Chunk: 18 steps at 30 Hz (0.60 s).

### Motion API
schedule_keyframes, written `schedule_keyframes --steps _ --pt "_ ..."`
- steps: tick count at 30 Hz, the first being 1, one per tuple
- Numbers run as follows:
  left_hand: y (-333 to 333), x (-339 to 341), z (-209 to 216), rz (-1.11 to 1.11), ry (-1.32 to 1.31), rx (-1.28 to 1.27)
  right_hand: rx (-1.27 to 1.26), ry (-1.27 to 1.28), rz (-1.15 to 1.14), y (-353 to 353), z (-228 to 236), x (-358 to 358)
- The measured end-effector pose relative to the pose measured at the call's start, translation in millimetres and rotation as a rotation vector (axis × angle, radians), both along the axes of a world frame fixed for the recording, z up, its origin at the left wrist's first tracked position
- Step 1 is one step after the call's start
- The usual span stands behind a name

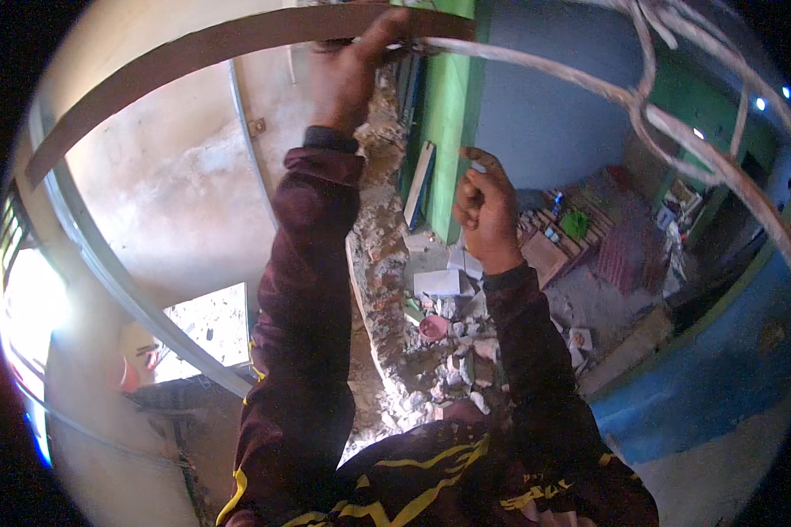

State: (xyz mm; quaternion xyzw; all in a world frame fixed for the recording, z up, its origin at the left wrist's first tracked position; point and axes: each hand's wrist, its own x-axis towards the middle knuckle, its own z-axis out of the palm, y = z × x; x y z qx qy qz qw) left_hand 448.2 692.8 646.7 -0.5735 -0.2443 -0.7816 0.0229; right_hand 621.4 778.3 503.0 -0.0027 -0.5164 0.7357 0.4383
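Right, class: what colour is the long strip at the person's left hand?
The long strip is plain brown, seen best in the head view.

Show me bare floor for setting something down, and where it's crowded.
The likeliest patch is the grey floor between the right sleeve and the reddish striped sheet. Crowded: left of that sleeve, where rubble surrounds a pink bowl.

Lettering, one item: yellow, on the front of a dark maroon long-sleeved shirt (413, 487).
Characters (543, 494) small, slanted and creased by folds; wording not legible.
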Motion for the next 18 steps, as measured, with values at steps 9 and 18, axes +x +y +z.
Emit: schedule_keyframes --steps 9,18 --pt "-4 12 3 0.013 -0.086 0.015 -0.068 0.162 0.212 0 -2 -11" --pt "-14 17 8 -0.050 -0.111 -0.007 -0.015 0.147 -0.020 13 5 -18"
